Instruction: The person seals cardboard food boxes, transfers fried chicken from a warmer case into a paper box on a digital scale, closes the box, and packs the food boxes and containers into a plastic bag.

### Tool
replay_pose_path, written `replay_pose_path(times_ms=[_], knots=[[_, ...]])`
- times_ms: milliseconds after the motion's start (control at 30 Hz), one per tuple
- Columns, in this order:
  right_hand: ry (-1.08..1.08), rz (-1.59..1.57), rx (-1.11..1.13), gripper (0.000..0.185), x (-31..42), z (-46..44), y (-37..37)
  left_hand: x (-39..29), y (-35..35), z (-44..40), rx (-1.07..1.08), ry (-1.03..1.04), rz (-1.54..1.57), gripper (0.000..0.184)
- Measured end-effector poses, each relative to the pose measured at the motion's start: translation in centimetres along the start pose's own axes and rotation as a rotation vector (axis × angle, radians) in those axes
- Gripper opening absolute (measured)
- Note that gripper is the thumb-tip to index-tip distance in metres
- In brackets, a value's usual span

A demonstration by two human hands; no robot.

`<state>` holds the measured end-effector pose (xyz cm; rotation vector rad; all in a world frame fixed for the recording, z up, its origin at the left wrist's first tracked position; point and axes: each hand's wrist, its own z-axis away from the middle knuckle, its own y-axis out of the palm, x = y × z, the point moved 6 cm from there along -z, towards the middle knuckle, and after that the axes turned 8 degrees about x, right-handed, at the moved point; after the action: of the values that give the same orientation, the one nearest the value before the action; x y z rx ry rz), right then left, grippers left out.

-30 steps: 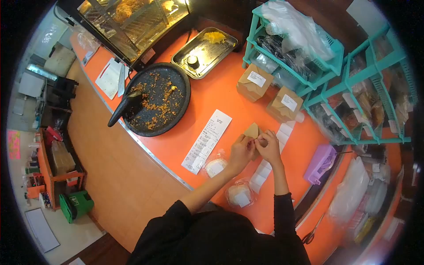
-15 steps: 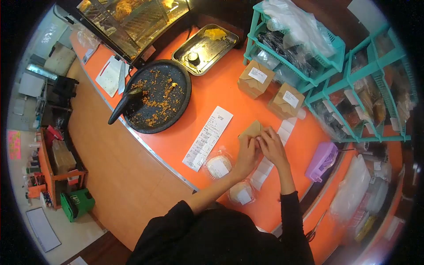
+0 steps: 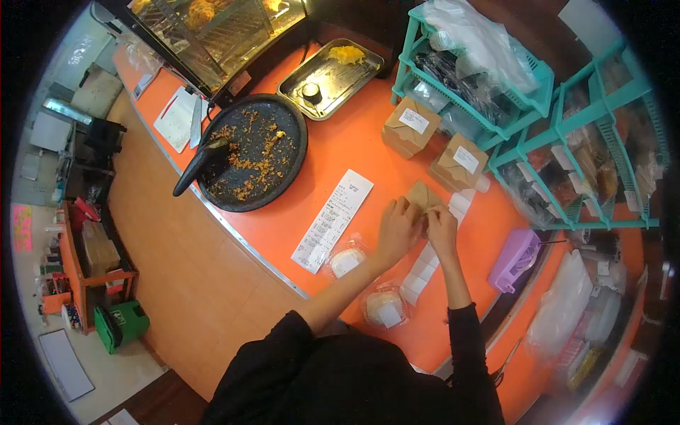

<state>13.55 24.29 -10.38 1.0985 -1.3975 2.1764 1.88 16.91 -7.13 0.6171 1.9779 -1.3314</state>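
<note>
A small brown kraft takeaway box (image 3: 421, 193) sits on the orange counter, partly covered by my hands. My left hand (image 3: 400, 228) has its fingers curled over the near left side of the box. At the near right side, my right hand (image 3: 442, 228) pinches the edge; the fingertips are partly hidden. Under my right hand runs a strip of white labels (image 3: 423, 273). Near my left wrist lie a clear-wrapped round tub (image 3: 346, 263) and another labelled round tub (image 3: 386, 308). A long printed receipt (image 3: 333, 221) lies left of my hands.
Two labelled kraft boxes (image 3: 410, 127) stand beyond my hands beside teal baskets (image 3: 489, 131). To the left are a stone mortar (image 3: 301, 152) with crumbs and a pestle (image 3: 198, 166), a metal tray (image 3: 354, 88) and a knife (image 3: 196, 122). A purple tape dispenser (image 3: 516, 261) stands right.
My left hand has moved up and spread further over the box. My right hand has shifted slightly right and down along its edge. The box has turned and moved a little to the right.
</note>
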Motion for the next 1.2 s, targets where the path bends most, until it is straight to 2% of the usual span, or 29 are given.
replay_pose_path(times_ms=[267,500,567,700,800,867,900,1100,1167,1200], knots=[[0.109,0.054,-0.168,0.021,2.0,1.3,0.2,2.6,2.2,-0.4,-0.040,-0.164,0.178,0.009],[0.158,0.145,-0.061,0.025,0.7,-0.7,0.3,2.4,2.2,-0.7,0.005,-0.168,0.199,0.011],[0.207,-0.017,-0.123,0.026,0.1,-0.6,-0.3,1.3,1.7,-0.8,-0.023,-0.122,0.119,0.012],[0.207,-0.068,-0.153,0.024,-1.2,-0.9,0.0,1.2,1.9,-0.7,-0.033,-0.128,0.062,0.013],[0.205,-0.123,-0.152,0.021,-1.4,-0.8,0.1,1.2,2.0,-0.5,-0.003,-0.133,-0.039,0.014],[0.258,-0.333,-0.063,0.020,-1.2,-0.6,0.3,1.0,2.2,-0.5,0.043,-0.103,-0.049,0.014],[0.259,-0.334,-0.063,0.020,-1.3,-0.6,0.2,1.2,2.3,-0.4,0.044,-0.103,-0.050,0.014],[0.273,-0.285,-0.005,0.021,-0.1,-0.4,0.2,1.7,2.7,0.3,0.070,-0.143,-0.190,0.020],[0.280,-0.278,0.032,0.023,-0.1,-0.3,0.3,1.9,2.4,0.5,0.049,-0.226,-0.285,0.043],[0.280,-0.281,0.031,0.023,-0.7,-0.4,0.7,1.7,2.2,0.9,0.050,-0.223,-0.287,0.043]])
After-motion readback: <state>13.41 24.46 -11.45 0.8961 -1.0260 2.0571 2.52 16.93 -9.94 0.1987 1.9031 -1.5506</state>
